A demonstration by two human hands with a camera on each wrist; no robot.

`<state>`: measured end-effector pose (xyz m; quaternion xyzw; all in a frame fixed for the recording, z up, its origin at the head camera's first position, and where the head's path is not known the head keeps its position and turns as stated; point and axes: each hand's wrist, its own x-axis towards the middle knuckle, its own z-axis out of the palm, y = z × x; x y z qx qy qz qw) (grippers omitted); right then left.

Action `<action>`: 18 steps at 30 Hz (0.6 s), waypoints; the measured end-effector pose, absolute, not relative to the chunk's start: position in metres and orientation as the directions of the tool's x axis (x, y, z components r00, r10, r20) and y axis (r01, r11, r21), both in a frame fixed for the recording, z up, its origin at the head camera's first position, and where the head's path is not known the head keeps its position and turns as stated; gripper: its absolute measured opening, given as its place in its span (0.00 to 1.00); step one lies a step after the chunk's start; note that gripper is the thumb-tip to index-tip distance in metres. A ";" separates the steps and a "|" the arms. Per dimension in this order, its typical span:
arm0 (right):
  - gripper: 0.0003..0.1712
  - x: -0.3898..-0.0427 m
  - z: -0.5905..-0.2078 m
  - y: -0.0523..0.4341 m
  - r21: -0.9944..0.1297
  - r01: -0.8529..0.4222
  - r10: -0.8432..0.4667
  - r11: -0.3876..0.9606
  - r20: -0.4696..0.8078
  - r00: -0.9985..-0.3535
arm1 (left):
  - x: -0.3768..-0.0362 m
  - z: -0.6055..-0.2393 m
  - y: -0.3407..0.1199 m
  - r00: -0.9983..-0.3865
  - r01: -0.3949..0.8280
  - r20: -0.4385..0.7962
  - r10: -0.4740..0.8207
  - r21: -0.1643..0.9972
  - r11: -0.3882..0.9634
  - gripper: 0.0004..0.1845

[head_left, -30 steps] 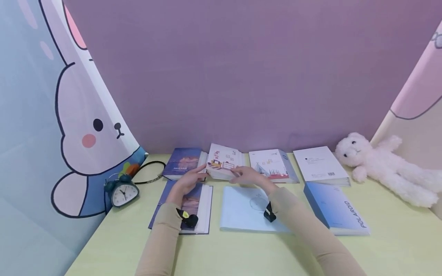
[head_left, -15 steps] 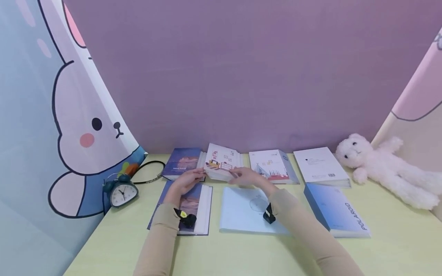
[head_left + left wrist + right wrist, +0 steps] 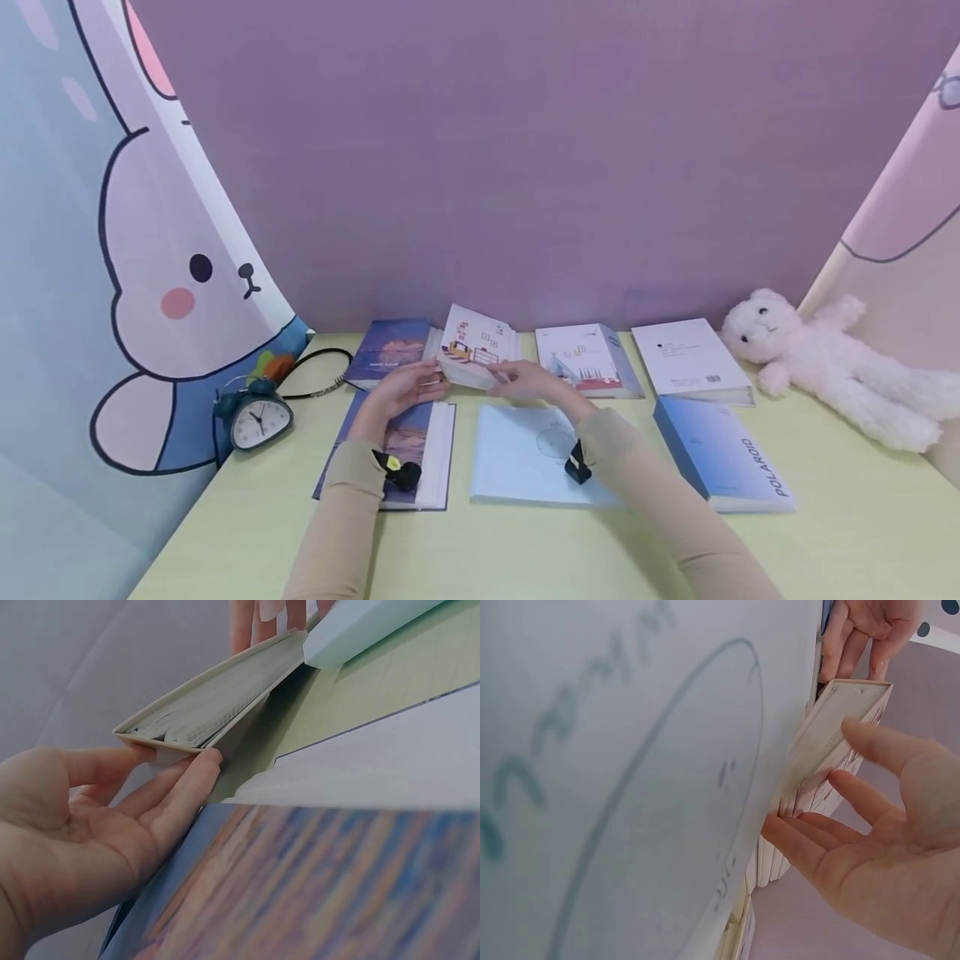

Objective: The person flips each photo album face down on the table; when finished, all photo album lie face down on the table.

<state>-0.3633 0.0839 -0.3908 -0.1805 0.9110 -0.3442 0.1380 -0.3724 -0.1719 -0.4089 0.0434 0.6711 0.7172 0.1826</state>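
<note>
A thick white photo album (image 3: 476,340) with a yellow-and-red drawing on its cover lies between my hands at the back of the table. My left hand (image 3: 401,390) grips its left edge; in the left wrist view, the thumb and fingers pinch the album's spine (image 3: 169,745), which is raised at a tilt. My right hand (image 3: 531,382) holds the near right corner. From the right wrist, its thumb (image 3: 877,746) is seen at the page edges and its fingers at the cover and far side.
Purple albums (image 3: 393,350) lie left, one behind the other. A pale blue album (image 3: 510,454) sits in front. Rightward are a white illustrated album (image 3: 577,354), a plain white one (image 3: 686,354), a blue POLAROID album (image 3: 723,454) and a plush toy (image 3: 817,358). An alarm clock (image 3: 261,417) and black hoop (image 3: 318,392) stand left.
The white album has shifted slightly left and tilted a little more, with both hands staying on it. The whole head view has also drifted slightly. The other albums look unmoved.
</note>
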 end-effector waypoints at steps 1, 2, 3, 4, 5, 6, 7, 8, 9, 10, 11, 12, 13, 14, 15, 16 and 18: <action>0.33 -0.363 -0.391 0.083 -0.677 -0.238 -0.426 0.697 -0.123 -0.897 | -0.372 -0.408 -0.172 -0.929 -0.208 -0.189 0.318 0.978 -0.025 0.23; 0.32 -0.364 -0.391 0.083 -0.676 -0.244 -0.428 0.695 -0.117 -0.896 | -0.371 -0.407 -0.172 -0.929 -0.212 -0.195 0.315 0.977 -0.022 0.23; 0.31 -0.364 -0.391 0.082 -0.678 -0.247 -0.429 0.692 -0.112 -0.896 | -0.370 -0.406 -0.172 -0.930 -0.215 -0.198 0.311 0.976 -0.021 0.24; 0.30 -0.364 -0.391 0.082 -0.677 -0.246 -0.426 0.693 -0.109 -0.898 | -0.370 -0.405 -0.172 -0.932 -0.211 -0.197 0.305 0.977 -0.014 0.24; 0.29 -0.365 -0.391 0.081 -0.677 -0.247 -0.422 0.693 -0.104 -0.900 | -0.370 -0.405 -0.171 -0.935 -0.210 -0.197 0.295 0.978 -0.011 0.24; 0.29 -0.365 -0.392 0.081 -0.676 -0.245 -0.417 0.695 -0.101 -0.904 | -0.370 -0.404 -0.170 -0.938 -0.208 -0.197 0.286 0.978 -0.010 0.24; 0.28 -0.366 -0.392 0.080 -0.674 -0.245 -0.410 0.697 -0.095 -0.907 | -0.370 -0.403 -0.170 -0.940 -0.207 -0.196 0.281 0.978 -0.011 0.24; 0.27 -0.367 -0.393 0.078 -0.675 -0.244 -0.405 0.697 -0.089 -0.910 | -0.370 -0.402 -0.169 -0.942 -0.206 -0.194 0.274 0.978 -0.018 0.24; 0.27 -0.367 -0.394 0.077 -0.676 -0.246 -0.402 0.695 -0.082 -0.912 | -0.370 -0.401 -0.169 -0.945 -0.205 -0.192 0.264 0.978 -0.022 0.24; 0.26 -0.368 -0.394 0.076 -0.675 -0.249 -0.400 0.695 -0.075 -0.914 | -0.370 -0.400 -0.168 -0.948 -0.198 -0.185 0.257 0.980 -0.022 0.24; 0.25 -0.368 -0.395 0.074 -0.674 -0.255 -0.401 0.693 -0.066 -0.914 | -0.370 -0.399 -0.167 -0.952 -0.194 -0.181 0.247 0.981 -0.027 0.24; 0.25 -0.369 -0.395 0.072 -0.669 -0.266 -0.405 0.694 -0.057 -0.913 | -0.370 -0.399 -0.167 -0.955 -0.188 -0.176 0.238 0.982 -0.025 0.24; 0.25 -0.369 -0.395 0.071 -0.670 -0.274 -0.410 0.690 -0.050 -0.911 | -0.370 -0.398 -0.167 -0.960 -0.178 -0.169 0.224 0.984 -0.018 0.23; 0.25 -0.368 -0.395 0.069 -0.672 -0.281 -0.417 0.685 -0.045 -0.908 | -0.370 -0.397 -0.166 -0.965 -0.168 -0.163 0.207 0.986 -0.008 0.23; 0.26 -0.368 -0.394 0.067 -0.673 -0.292 -0.423 0.679 -0.033 -0.905 | -0.369 -0.396 -0.166 -0.969 -0.158 -0.156 0.190 0.987 0.005 0.23; 0.26 -0.367 -0.393 0.066 -0.679 -0.299 -0.430 0.671 -0.026 -0.903 | -0.370 -0.395 -0.166 -0.973 -0.144 -0.145 0.180 0.989 0.017 0.23; 0.27 -0.366 -0.392 0.062 -0.691 -0.310 -0.441 0.653 -0.013 -0.898 | -0.370 -0.392 -0.166 -0.980 -0.132 -0.135 0.146 0.991 0.028 0.23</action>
